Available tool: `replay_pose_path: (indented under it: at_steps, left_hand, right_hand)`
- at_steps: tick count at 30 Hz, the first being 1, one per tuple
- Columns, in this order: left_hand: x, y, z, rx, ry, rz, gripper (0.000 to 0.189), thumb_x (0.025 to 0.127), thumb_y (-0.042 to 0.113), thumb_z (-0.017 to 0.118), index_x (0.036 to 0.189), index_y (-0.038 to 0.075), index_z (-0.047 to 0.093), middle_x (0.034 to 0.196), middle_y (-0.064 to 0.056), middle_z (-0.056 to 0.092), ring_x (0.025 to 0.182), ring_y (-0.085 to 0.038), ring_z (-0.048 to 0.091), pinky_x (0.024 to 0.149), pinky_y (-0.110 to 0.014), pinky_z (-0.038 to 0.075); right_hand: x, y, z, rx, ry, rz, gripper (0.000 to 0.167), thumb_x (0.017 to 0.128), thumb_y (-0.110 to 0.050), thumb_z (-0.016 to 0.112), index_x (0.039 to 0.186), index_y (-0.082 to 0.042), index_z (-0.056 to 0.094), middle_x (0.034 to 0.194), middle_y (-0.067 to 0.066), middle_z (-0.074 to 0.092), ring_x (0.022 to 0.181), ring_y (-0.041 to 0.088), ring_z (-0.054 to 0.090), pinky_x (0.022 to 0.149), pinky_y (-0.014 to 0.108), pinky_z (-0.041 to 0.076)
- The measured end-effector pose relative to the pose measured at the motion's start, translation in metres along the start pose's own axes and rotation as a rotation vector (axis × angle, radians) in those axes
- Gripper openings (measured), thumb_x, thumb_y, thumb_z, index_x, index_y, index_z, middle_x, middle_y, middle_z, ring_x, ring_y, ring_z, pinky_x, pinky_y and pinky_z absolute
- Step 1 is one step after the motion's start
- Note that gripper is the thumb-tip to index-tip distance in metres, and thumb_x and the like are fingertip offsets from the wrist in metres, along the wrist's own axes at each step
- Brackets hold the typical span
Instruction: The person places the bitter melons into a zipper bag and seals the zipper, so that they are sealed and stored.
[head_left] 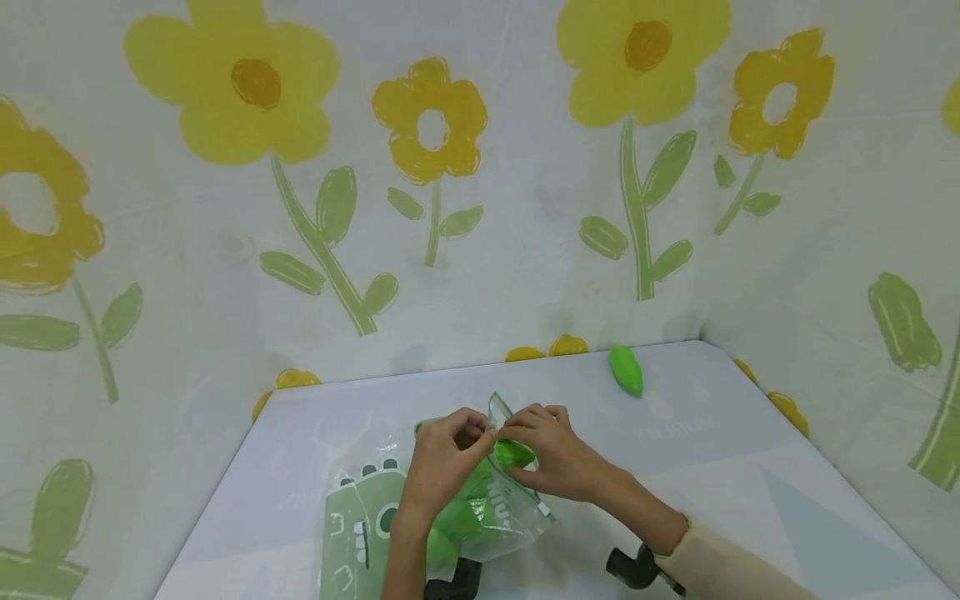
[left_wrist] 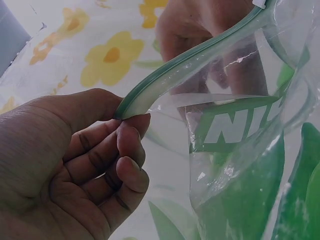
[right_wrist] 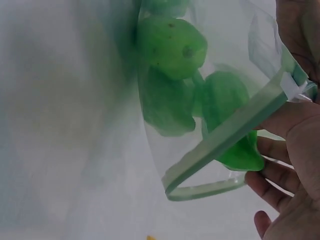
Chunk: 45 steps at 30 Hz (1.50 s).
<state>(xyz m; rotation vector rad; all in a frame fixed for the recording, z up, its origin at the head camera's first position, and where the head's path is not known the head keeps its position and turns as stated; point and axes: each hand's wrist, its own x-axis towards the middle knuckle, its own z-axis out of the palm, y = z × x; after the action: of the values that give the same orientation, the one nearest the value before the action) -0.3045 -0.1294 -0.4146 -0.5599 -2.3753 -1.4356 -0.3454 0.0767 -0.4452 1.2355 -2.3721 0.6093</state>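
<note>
Flower-printed cloth (head_left: 517,217) backs a pale table (head_left: 720,467). At six o'clock in the head view, the left hand (head_left: 442,458) pinches the zip rim (left_wrist: 175,66) of a clear bag (head_left: 517,521) holding green fruits (right_wrist: 172,47); the right hand's (head_left: 557,452) fingers seem to grasp a green fruit (head_left: 513,454) in its mouth, plastic partly veiling that grip. A loose fruit (head_left: 626,371) lies towards two o'clock from the bag.

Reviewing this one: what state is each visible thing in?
Clear zip bag: mouth open, green pieces inside.
Zip slider: at one end of the zip.
Green piece at the mouth: partly behind the bag's film.
Far green piece: lying on the table, outside the bag.
Cartoon-printed plastic: lying on the table.
Left hand: pinching the bag's rim.
Right hand: fingertips on the piece at the mouth.
</note>
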Motion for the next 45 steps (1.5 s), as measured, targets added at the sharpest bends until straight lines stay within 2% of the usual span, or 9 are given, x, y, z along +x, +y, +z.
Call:
replay_pose_path:
  at_steps: [10, 21, 31, 45]
  left_hand:
    - [0.000, 0.000, 0.001, 0.006, 0.005, -0.011, 0.011, 0.093, 0.021, 0.073, 0.097, 0.011, 0.072, 0.078, 0.008, 0.068, 0.070, -0.007, 0.064, 0.068, -0.027, 0.055]
    - [0.003, 0.003, 0.001, 0.009, 0.004, 0.003, 0.006, 0.093, 0.018, 0.073, 0.095, 0.012, 0.072, 0.076, 0.010, 0.068, 0.068, -0.006, 0.065, 0.067, -0.026, 0.056]
    - [0.001, 0.004, 0.001, 0.010, 0.001, -0.027, 0.006, 0.093, 0.019, 0.073, 0.095, 0.013, 0.072, 0.076, 0.010, 0.067, 0.068, -0.008, 0.064, 0.067, -0.026, 0.055]
    - [0.001, 0.004, 0.001, 0.018, 0.002, -0.043, 0.005, 0.093, 0.017, 0.074, 0.094, 0.013, 0.072, 0.076, 0.011, 0.067, 0.068, -0.007, 0.064, 0.067, -0.026, 0.055]
  right_hand:
    - [0.001, -0.002, 0.012, 0.038, -0.001, 0.037, 0.046, 0.080, -0.015, 0.087, 0.123, -0.012, 0.069, 0.120, -0.002, 0.061, 0.113, 0.017, 0.052, 0.090, 0.046, 0.034]
    - [-0.006, 0.005, -0.003, 0.050, 0.047, 0.056, 0.037, 0.084, -0.023, 0.083, 0.118, -0.014, 0.069, 0.119, -0.003, 0.061, 0.114, 0.017, 0.052, 0.089, 0.048, 0.034]
    - [-0.018, 0.030, -0.013, -0.028, 0.133, 0.091, 0.034, 0.079, -0.016, 0.087, 0.109, -0.014, 0.070, 0.113, 0.000, 0.064, 0.110, 0.020, 0.056, 0.086, 0.047, 0.034]
    - [-0.031, 0.065, -0.024, -0.064, 0.121, 0.183, 0.029, 0.081, -0.015, 0.085, 0.106, -0.013, 0.071, 0.109, 0.002, 0.066, 0.107, 0.025, 0.058, 0.085, 0.049, 0.033]
